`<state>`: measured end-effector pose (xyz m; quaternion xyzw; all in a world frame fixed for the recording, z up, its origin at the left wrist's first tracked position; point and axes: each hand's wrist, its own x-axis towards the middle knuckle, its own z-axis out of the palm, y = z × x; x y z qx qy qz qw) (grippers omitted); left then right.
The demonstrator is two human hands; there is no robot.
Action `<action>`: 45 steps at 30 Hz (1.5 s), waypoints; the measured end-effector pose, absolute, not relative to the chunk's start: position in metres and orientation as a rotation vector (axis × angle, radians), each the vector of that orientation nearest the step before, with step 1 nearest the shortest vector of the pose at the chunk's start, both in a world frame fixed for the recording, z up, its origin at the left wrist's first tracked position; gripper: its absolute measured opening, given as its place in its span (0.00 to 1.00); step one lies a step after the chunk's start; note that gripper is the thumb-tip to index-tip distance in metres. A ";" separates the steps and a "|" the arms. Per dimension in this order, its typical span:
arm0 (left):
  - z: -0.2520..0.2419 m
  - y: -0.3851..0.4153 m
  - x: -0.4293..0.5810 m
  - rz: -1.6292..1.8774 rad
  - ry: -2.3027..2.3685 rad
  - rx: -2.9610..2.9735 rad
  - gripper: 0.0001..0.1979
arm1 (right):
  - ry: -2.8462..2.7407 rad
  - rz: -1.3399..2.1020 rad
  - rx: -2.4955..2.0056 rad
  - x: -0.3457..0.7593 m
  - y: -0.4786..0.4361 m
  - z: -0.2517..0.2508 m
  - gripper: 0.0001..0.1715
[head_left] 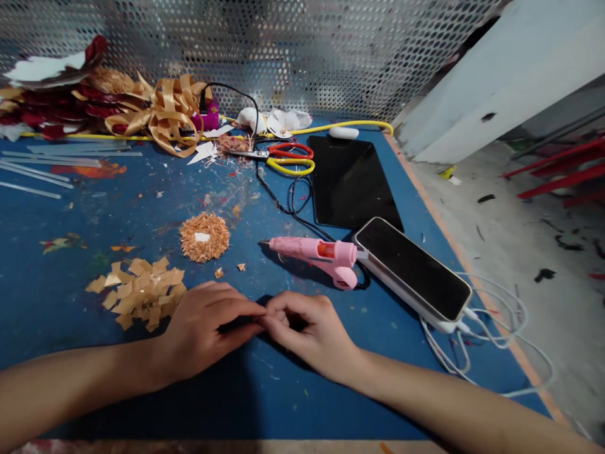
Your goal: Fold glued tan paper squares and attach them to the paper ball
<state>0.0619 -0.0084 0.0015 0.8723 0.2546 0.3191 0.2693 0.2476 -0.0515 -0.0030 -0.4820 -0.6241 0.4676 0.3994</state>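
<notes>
My left hand [210, 328] and my right hand [309, 331] meet low over the blue table, thumb and forefinger of each pinched together. Whatever lies between the fingertips is too small to make out. Just beyond the left hand is a loose pile of small gold ribbon pieces [144, 293], partly covered by that hand. Behind the pile sits a round, frayed golden disc [205, 238] with a white patch at its middle. A pink glue gun [316, 252] lies on its side past the right hand, nozzle pointing left.
Red-and-yellow scissors [290, 157], a black tablet [354, 183] and a phone-like device [413, 268] with white cables lie behind and to the right. Clear glue sticks [51, 161] and gold ribbon loops [174, 110] are at the back left. A perforated metal panel [283, 50] borders the table.
</notes>
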 end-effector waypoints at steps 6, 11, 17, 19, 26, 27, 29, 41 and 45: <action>0.010 0.001 0.057 0.889 0.699 2.425 0.04 | -1.607 1.244 -1.222 0.252 -0.052 -0.003 0.13; 0.023 0.031 0.049 0.882 0.831 2.597 0.04 | -1.645 1.254 -1.219 0.253 -0.054 -0.002 0.14; 0.024 0.053 0.047 0.800 0.852 2.649 0.05 | -1.698 1.204 -1.230 0.253 -0.053 -0.004 0.14; 0.025 0.054 0.047 0.790 0.888 2.597 0.06 | -1.714 1.189 -1.239 0.253 -0.053 -0.004 0.14; 0.049 0.060 0.038 0.606 1.050 2.435 0.13 | -1.768 1.146 -1.213 0.255 -0.055 -0.006 0.15; 0.055 0.062 0.033 0.530 1.073 2.443 0.12 | -1.786 1.136 -1.199 0.256 -0.056 -0.006 0.15; 0.064 0.066 0.018 0.328 1.112 2.454 0.11 | -1.825 1.119 -1.181 0.258 -0.056 -0.007 0.15; 0.041 0.056 -0.020 -0.059 1.179 2.496 0.09 | -1.950 0.617 -1.055 0.282 -0.065 0.015 0.07; 0.041 0.059 -0.022 -0.003 1.122 2.465 0.09 | -1.807 0.431 -1.178 0.316 -0.065 0.023 0.07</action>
